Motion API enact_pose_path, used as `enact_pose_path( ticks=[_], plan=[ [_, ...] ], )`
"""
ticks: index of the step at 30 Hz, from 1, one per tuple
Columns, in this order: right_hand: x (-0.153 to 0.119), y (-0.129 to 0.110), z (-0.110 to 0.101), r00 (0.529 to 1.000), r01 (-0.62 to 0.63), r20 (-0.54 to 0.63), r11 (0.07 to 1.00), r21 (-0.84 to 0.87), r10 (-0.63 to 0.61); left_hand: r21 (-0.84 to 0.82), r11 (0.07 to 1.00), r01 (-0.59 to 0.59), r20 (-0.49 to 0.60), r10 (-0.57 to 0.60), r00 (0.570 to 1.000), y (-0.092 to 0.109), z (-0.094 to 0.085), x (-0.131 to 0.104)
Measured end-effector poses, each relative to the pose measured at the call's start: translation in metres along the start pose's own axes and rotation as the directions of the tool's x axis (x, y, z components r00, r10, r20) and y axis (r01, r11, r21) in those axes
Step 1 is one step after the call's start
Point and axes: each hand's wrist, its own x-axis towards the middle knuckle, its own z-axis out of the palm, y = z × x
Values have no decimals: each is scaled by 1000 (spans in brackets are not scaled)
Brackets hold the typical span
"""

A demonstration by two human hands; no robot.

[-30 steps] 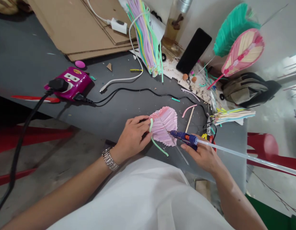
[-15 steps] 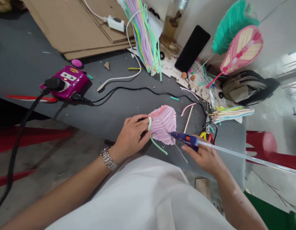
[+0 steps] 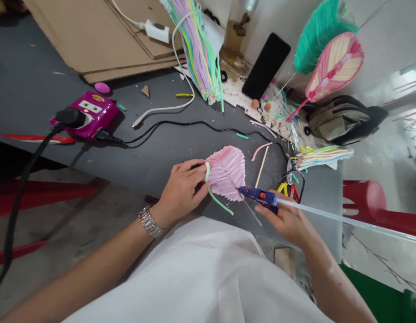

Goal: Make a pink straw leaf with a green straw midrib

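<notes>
A pink pleated leaf shape [image 3: 228,172] lies on the grey table, a thin wire stem sticking out at its lower right. My left hand [image 3: 186,186] is at its left edge, fingers closed on a light green strip [image 3: 220,204] that curves down below the leaf. In my right hand [image 3: 287,217] is a blue glue gun [image 3: 258,194], its nozzle touching or just above the leaf's lower midline. A long clear glue stick [image 3: 329,216] runs out of the gun's back to the right.
A purple power socket box [image 3: 95,114] with black cables is at the left. Behind are cardboard sheets [image 3: 103,49], a bundle of coloured strips [image 3: 199,54] and a black phone [image 3: 266,66]. Pliers [image 3: 289,179], striped strips [image 3: 324,158] and a grey bag [image 3: 342,120] are at the right.
The whole view has shifted slightly, so things appear a little further left. The glue gun's nozzle stays near the leaf's lower midline, and both hands keep their hold.
</notes>
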Motion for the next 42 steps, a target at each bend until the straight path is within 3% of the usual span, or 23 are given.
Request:
enact_pose_path(
  ticks=[11, 42],
  plan=[
    [-6, 1, -4, 998, -46, 37, 998, 38, 45, 4, 1000, -14, -36, 14, 999, -3, 4, -1],
    [-20, 0, -10, 991, -118, 63, 993, 25, 117, 27, 1000, -5, -9, 5, 1000, -3, 2, -1]
  ],
)
